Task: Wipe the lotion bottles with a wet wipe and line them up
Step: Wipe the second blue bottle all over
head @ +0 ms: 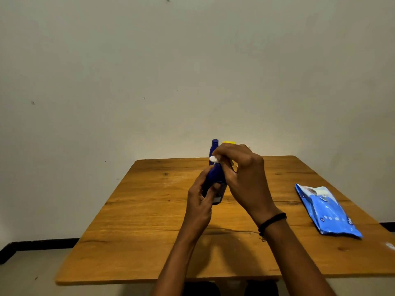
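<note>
Gripping blue lotion bottle (216, 184) by lower body with left hand (199, 202), above table (149, 231) centre, long axis tilted near-to-far. Pinching wet wipe (213, 159) in right hand (242, 174) against upper end. Beyond, at far edge: 2nd blue bottle (214, 145), upright.

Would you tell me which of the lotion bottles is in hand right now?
The near dark blue bottle, gripped by the left hand while the right hand holds a wipe to it; the other blue bottle and the yellow-capped one stand behind.
</note>
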